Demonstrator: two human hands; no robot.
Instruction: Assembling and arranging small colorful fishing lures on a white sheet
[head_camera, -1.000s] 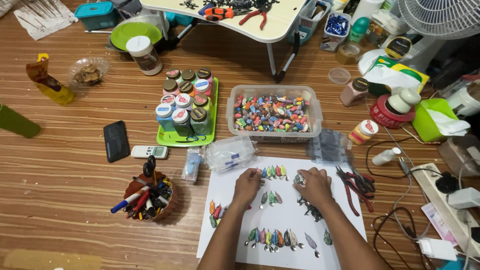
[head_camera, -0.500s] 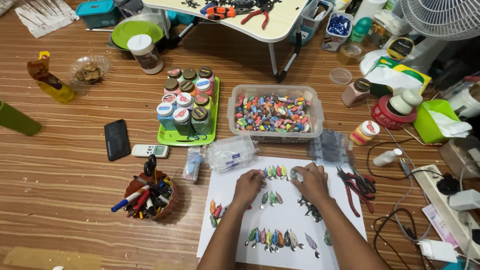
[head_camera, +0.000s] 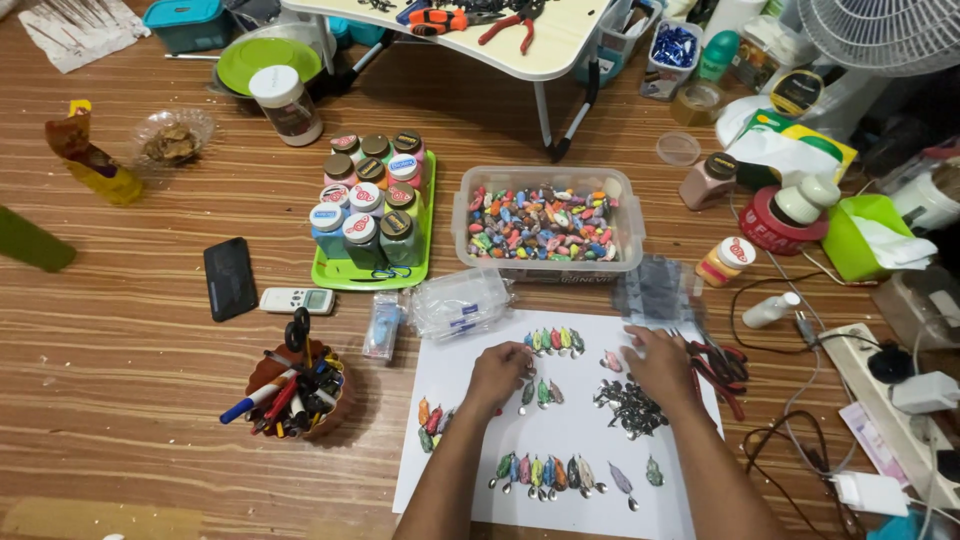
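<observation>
A single head-worn view looks steeply down from above onto a wooden floor (head_camera: 130, 400), facing forward past the person's own forearms. It sits fairly near: a white sheet (head_camera: 560, 440) fills the lower middle, while a low folding table (head_camera: 540, 45) marks the far top edge.

Two hands are seen on one white sheet (head_camera: 560, 500). Ten capped paint jars (head_camera: 372, 195) are counted on one green tray (head_camera: 345, 277). One clear tub of coloured beads (head_camera: 545, 222), one black phone (head_camera: 229, 277), one remote (head_camera: 298, 300) and perhaps seven lures along the sheet's bottom edge (head_camera: 545, 472) are counted.
</observation>
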